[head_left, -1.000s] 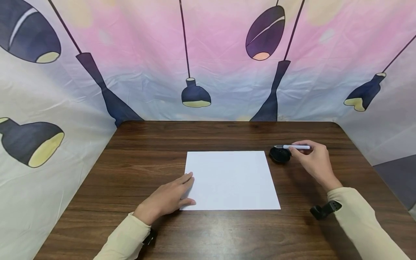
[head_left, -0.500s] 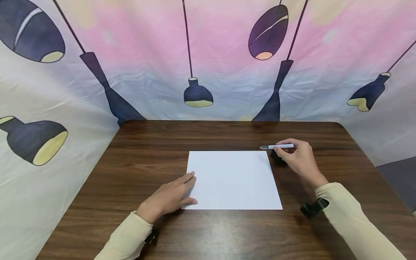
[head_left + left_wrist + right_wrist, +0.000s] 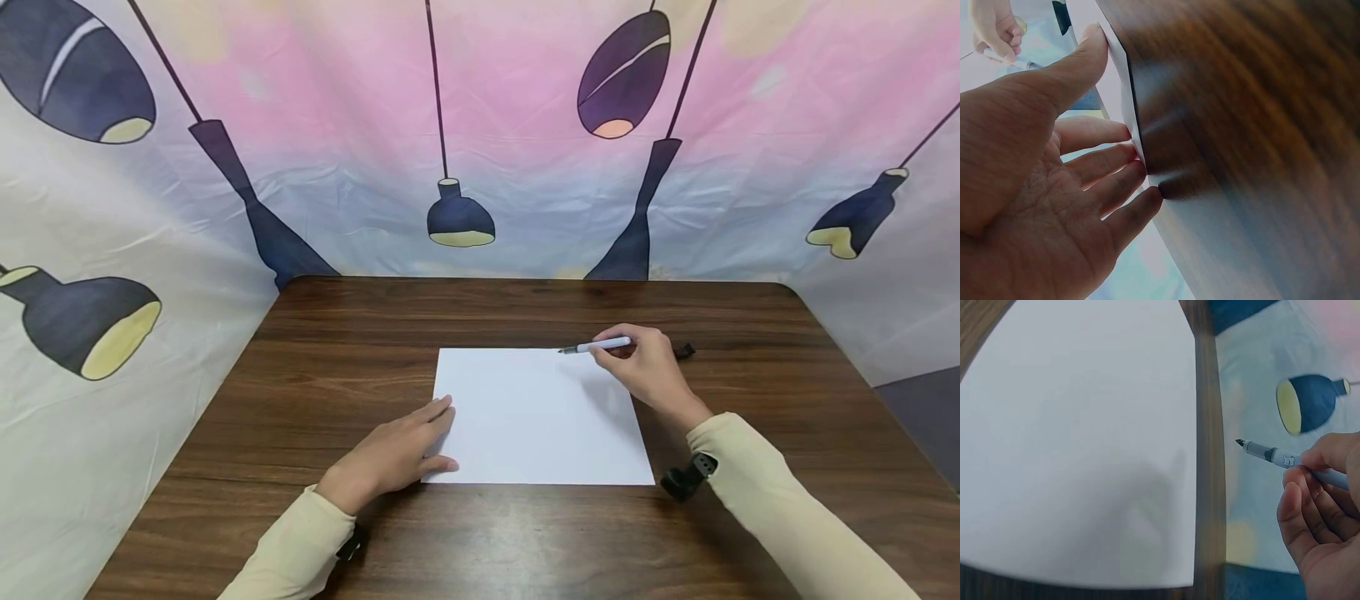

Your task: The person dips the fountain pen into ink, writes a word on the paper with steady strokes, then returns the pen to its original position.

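Observation:
A blank white sheet of paper (image 3: 525, 425) lies flat on the brown wooden table. Its left edge is under the fingertips of my left hand (image 3: 393, 454); in the left wrist view the fingers (image 3: 1107, 169) are spread and fairly straight along that edge. My right hand (image 3: 651, 367) pinches a pale fountain pen (image 3: 606, 344) between thumb and fingers, above the paper's upper right part. The right wrist view shows the pen's dark nib (image 3: 1239, 442) uncapped and pointing away from the hand. A hand shadow falls on the sheet.
Behind my right hand, a small black object (image 3: 684, 351) is mostly hidden on the table (image 3: 360, 333). A cloth backdrop (image 3: 510, 150) printed with lamps hangs beyond the table's far edge. Each wrist wears a black camera, the right one (image 3: 686, 477) low over the wood.
My right hand has carried the pen leftward, from above the black object to over the paper's upper edge. The left hand has kept its place on the sheet.

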A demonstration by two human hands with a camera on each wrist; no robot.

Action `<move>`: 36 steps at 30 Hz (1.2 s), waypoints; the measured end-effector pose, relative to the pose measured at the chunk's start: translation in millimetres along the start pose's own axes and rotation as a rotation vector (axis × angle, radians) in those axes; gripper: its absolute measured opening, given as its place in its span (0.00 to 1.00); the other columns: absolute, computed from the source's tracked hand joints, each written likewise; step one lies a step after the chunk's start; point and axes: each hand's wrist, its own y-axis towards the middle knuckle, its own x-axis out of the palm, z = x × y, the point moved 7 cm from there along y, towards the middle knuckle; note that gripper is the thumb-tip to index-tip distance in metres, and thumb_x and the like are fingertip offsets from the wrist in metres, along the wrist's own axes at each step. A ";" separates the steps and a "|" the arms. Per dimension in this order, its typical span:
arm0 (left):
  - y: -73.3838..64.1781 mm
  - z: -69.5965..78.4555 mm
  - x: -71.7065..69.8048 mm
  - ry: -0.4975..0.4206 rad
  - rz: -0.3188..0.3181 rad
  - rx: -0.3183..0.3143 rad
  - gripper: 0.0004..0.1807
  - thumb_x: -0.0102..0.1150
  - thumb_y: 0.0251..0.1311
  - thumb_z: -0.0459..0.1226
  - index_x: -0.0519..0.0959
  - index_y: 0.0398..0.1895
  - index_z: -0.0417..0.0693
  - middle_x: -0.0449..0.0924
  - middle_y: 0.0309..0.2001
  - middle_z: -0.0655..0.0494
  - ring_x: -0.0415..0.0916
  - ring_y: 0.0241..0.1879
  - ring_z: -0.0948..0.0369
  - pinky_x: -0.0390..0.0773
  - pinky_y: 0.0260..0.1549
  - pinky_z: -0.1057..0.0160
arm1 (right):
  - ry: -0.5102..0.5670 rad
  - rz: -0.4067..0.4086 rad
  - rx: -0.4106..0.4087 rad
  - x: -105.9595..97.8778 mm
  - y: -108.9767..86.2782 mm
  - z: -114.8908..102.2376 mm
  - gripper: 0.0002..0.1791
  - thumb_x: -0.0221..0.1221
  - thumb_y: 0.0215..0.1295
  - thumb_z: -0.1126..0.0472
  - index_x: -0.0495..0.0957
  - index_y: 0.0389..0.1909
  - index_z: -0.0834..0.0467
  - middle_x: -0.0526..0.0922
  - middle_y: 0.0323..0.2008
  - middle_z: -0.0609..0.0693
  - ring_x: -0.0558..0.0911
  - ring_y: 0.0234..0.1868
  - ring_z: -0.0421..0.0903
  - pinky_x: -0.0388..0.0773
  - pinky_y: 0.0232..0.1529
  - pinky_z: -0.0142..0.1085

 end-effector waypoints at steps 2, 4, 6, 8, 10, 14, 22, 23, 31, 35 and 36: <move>-0.5 -0.2 -0.1 -0.001 0.002 0.001 0.39 0.62 0.67 0.51 0.67 0.73 0.35 0.59 0.76 0.41 0.63 0.72 0.46 0.71 0.63 0.44 | 0.008 -0.020 0.005 7.7 1.7 -4.0 0.07 0.68 0.64 0.66 0.86 0.41 0.63 0.88 0.35 0.56 0.83 0.30 0.46 0.78 0.28 0.32; -0.9 0.0 -0.4 -0.002 0.004 0.006 0.39 0.62 0.67 0.51 0.67 0.72 0.35 0.59 0.76 0.41 0.64 0.72 0.46 0.72 0.63 0.44 | 0.013 -0.037 0.007 14.2 2.9 -7.0 0.06 0.68 0.64 0.66 0.86 0.41 0.63 0.88 0.35 0.56 0.84 0.30 0.45 0.79 0.29 0.32; -1.4 0.2 -0.6 -0.004 0.005 0.011 0.39 0.62 0.67 0.51 0.67 0.72 0.34 0.59 0.76 0.40 0.64 0.72 0.46 0.72 0.62 0.44 | 0.016 -0.043 -0.001 19.1 4.0 -9.8 0.06 0.68 0.64 0.66 0.86 0.40 0.62 0.88 0.35 0.55 0.84 0.30 0.45 0.79 0.28 0.32; -1.3 0.6 -0.7 -0.003 0.007 0.016 0.39 0.63 0.67 0.51 0.67 0.72 0.34 0.59 0.76 0.40 0.64 0.72 0.46 0.72 0.62 0.44 | 0.021 -0.043 -0.013 22.6 4.8 -12.4 0.06 0.68 0.63 0.66 0.86 0.40 0.62 0.88 0.34 0.55 0.84 0.29 0.45 0.79 0.28 0.33; -1.3 0.8 -0.9 -0.002 0.010 0.021 0.39 0.63 0.67 0.51 0.67 0.72 0.34 0.59 0.76 0.40 0.64 0.72 0.46 0.73 0.61 0.44 | 0.028 -0.045 -0.023 25.7 5.3 -14.7 0.05 0.69 0.63 0.66 0.86 0.39 0.62 0.88 0.34 0.54 0.83 0.28 0.44 0.79 0.27 0.33; -1.4 0.8 -0.6 0.005 0.012 0.025 0.39 0.63 0.67 0.51 0.67 0.72 0.33 0.60 0.76 0.39 0.64 0.71 0.46 0.73 0.61 0.44 | 0.045 -0.055 -0.035 33.3 6.8 -18.2 0.05 0.69 0.63 0.66 0.86 0.39 0.62 0.88 0.34 0.54 0.82 0.28 0.44 0.78 0.26 0.33; -1.2 -0.4 0.7 -0.004 0.011 0.022 0.39 0.63 0.67 0.51 0.67 0.72 0.33 0.59 0.76 0.40 0.62 0.73 0.46 0.72 0.62 0.44 | 0.068 -0.070 -0.040 50.7 11.5 -23.9 0.05 0.69 0.62 0.67 0.87 0.38 0.62 0.88 0.33 0.54 0.82 0.28 0.43 0.78 0.27 0.33; -1.2 -0.2 0.6 -0.004 0.011 0.019 0.39 0.63 0.67 0.51 0.67 0.72 0.33 0.59 0.76 0.40 0.62 0.73 0.47 0.71 0.63 0.45 | 0.069 -0.075 -0.043 53.3 12.1 -24.5 0.05 0.69 0.62 0.67 0.87 0.38 0.62 0.88 0.33 0.54 0.82 0.28 0.43 0.79 0.27 0.33; -0.7 0.7 -0.5 -0.003 0.009 0.002 0.39 0.63 0.67 0.51 0.67 0.72 0.34 0.60 0.76 0.41 0.62 0.73 0.47 0.71 0.63 0.45 | 0.097 -0.111 -0.059 75.0 16.4 -34.5 0.05 0.69 0.62 0.67 0.87 0.38 0.62 0.87 0.33 0.53 0.82 0.29 0.42 0.79 0.28 0.33; -0.7 0.6 -0.5 -0.005 0.006 -0.003 0.39 0.63 0.67 0.51 0.67 0.72 0.34 0.60 0.76 0.41 0.63 0.73 0.47 0.71 0.63 0.44 | 0.100 -0.133 -0.064 86.3 19.1 -40.2 0.05 0.69 0.62 0.66 0.86 0.38 0.62 0.87 0.33 0.52 0.82 0.30 0.42 0.79 0.29 0.33; -0.6 0.7 -0.2 -0.005 0.004 -0.003 0.39 0.63 0.67 0.51 0.67 0.72 0.34 0.60 0.76 0.42 0.63 0.73 0.47 0.71 0.63 0.44 | 0.102 -0.137 -0.066 88.8 19.6 -41.4 0.05 0.69 0.62 0.66 0.86 0.38 0.62 0.87 0.33 0.52 0.82 0.29 0.42 0.79 0.29 0.33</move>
